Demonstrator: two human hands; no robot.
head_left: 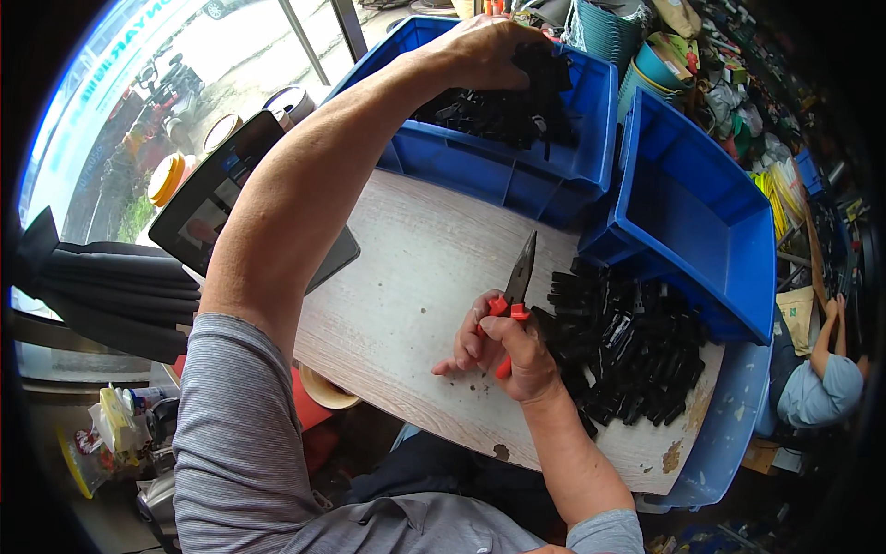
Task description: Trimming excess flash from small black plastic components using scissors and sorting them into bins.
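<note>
My right hand [517, 351] is closed around the red handles of long-nose pliers [522, 268], above the middle of the table. Their dark jaws point away from me and look closed, with nothing visible between them. Stretched far forward, my left hand [484, 54] is in a blue bin [461, 166] heaped with small black plastic parts [489, 115]. Its thumb and fingers curl around some of these parts; the fingertips are partly hidden. To the right of the pliers, a pile of narrow black plastic pieces [628, 342] lies on the table.
A second blue bin [701, 203] stands tilted behind the pile, nothing visible in it. A tablet [337, 258] leans at the table's left, partly behind my left arm. The pale tabletop [397, 305] has a chipped front edge. Another person [821, 388] is at far right.
</note>
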